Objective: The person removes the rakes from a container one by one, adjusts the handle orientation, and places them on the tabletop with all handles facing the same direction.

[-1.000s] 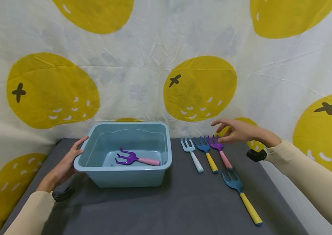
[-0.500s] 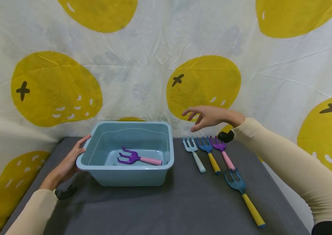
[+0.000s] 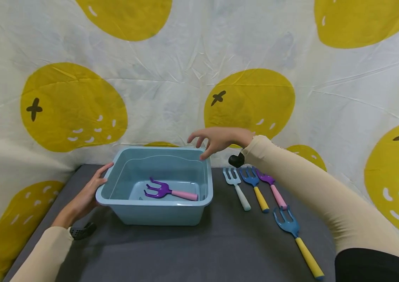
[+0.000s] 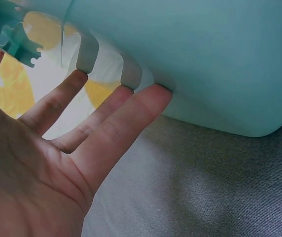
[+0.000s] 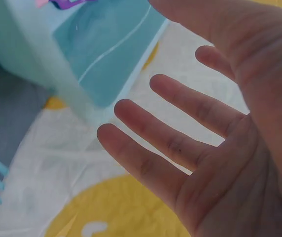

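Observation:
A light blue plastic basin stands on the table, with a purple hand fork with a pink handle lying inside. My left hand is at the basin's left side. In the left wrist view, its straight fingertips touch the basin's outer wall. Over the basin's back right corner hovers my right hand, holding nothing. The right wrist view shows its fingers spread and nearly straight. Right of the basin lie a pale blue hand fork, a blue one and a purple one.
A larger blue fork with a yellow handle lies nearer the front right, its tines close to the purple fork's handle end. Dark grey cloth covers the table. Behind hangs a white curtain printed with yellow fruit.
My right hand has moved left from above the purple fork on the table to the basin's back right corner, holding nothing. The left hand stays at the basin's side.

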Tool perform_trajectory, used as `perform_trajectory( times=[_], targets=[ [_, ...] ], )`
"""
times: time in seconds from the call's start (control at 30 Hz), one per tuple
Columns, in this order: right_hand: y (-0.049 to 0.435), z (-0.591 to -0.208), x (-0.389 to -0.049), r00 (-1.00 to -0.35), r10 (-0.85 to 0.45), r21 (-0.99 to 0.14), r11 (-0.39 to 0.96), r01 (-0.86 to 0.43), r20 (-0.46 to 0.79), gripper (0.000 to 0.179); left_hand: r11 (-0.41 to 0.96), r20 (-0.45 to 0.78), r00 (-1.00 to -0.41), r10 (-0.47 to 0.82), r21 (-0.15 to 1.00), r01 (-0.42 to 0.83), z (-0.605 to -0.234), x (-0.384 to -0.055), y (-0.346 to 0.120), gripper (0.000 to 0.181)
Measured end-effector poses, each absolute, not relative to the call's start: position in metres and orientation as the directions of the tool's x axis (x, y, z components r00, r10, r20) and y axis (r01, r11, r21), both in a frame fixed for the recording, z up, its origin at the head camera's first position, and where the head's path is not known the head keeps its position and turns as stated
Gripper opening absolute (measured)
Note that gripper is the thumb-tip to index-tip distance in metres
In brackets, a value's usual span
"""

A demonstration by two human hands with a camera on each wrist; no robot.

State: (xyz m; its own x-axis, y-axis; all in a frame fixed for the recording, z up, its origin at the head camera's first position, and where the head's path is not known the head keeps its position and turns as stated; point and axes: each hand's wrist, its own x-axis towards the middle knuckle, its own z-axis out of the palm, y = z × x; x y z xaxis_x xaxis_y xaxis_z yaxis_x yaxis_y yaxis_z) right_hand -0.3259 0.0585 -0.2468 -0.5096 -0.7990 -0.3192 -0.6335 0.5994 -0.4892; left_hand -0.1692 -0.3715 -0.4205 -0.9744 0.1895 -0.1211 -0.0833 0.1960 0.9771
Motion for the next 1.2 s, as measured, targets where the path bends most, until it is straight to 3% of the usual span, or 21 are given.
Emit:
perform_trajectory(
  times=[0.3,0.67,1.0,1.2],
  targets=[
    [0.005,-0.268,-0.328,-0.448,-0.809,-0.422,0.583,-0.694,-0.38,0.066,0.182,-0.126,-0.973,0.191,0.979,-0.091,-0.419,-0.17,-0.371,0.062],
    [-0.038,-0.311,-0.328,-0.401,-0.761,-0.518,0.644,-0.563,-0.511,0.062,0.182,-0.119,-0.974,0.192,0.98,-0.084,-0.421,-0.17,-0.373,0.062],
    [-0.064,-0.357,-0.334,-0.423,-0.613,-0.436,0.782,-0.446,-0.667,0.066,0.177,-0.124,-0.974,0.19,0.98,-0.091,-0.421,-0.17,-0.375,0.062],
    [-0.07,-0.372,-0.332,-0.489,-0.54,-0.274,0.813,-0.514,-0.685,0.066,0.168,-0.115,-0.973,0.198,0.982,-0.082,-0.422,-0.17,-0.375,0.06]
  ],
)
